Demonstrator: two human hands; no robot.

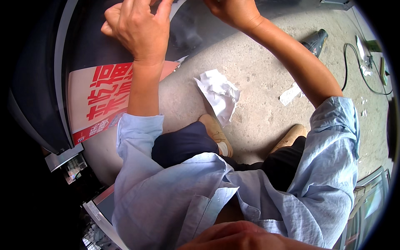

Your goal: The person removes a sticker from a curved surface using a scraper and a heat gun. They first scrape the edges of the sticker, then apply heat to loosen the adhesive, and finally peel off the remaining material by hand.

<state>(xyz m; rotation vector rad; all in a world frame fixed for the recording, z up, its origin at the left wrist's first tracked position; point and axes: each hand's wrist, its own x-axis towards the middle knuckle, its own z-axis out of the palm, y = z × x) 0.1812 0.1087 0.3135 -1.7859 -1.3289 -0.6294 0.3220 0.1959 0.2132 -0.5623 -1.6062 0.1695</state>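
Note:
My left hand is at the top left, over a dark glossy panel, its fingers bent and its fingertips partly cut off by the picture's edge. Below it, partly behind my left forearm, a red and pale printed sheet with large characters covers the panel's lower part; its right corner is torn or lifted. At the top edge my right hand is partly out of view, so its fingertips and anything in them are hidden. A thin pale strip shows beside my left fingertips.
Crumpled white paper lies on the concrete floor near my shoes. Farther right are a paper strip, a dark object like a shoe or tool, a black cable and scraps. Framed panels stand at the lower right.

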